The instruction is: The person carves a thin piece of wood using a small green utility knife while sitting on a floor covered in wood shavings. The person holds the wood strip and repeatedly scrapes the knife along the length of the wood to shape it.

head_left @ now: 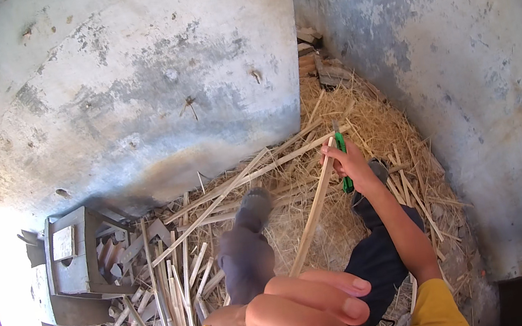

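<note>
My right hand [350, 164] is closed around a green utility knife [343, 163], its blade end pointing away from me. The same hand's fingertips meet the far end of a pale, split bamboo strip [316, 214]. The strip slants down toward me and passes behind the fingers of my left hand [304, 315]. That hand is large and close at the bottom of the view, fingers curled around the strip's near end. The grip point itself is hidden behind the fingers.
Long bamboo strips [213, 204] lie across the floor, with more piled at lower left. Shavings [367, 106] heap against the right wall [454, 100]. A grey wooden box [75, 255] stands at left beside a bright opening. A large weathered panel [147, 79] rises ahead.
</note>
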Tool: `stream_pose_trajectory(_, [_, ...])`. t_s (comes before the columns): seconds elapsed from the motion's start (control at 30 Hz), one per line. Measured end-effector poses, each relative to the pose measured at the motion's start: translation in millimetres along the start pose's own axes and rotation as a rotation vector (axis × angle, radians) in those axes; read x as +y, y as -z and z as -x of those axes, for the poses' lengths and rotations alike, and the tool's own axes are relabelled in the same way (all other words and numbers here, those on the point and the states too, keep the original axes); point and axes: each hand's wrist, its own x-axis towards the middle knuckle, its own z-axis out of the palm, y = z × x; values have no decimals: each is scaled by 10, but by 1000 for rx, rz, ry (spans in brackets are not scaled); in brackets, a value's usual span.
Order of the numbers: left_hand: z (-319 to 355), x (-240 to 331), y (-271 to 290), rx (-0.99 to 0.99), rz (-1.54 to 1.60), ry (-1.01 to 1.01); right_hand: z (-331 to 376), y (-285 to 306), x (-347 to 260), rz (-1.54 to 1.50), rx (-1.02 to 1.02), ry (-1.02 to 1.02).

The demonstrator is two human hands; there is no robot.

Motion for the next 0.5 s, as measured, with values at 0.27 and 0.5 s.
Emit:
stream_pose_trajectory(0.27, [143, 338, 111, 185, -208, 142, 27, -11, -40, 4, 10, 5])
stream_pose_trajectory(0.5, [-162, 352, -199, 351, -947, 133, 19, -7, -23, 2, 15, -15])
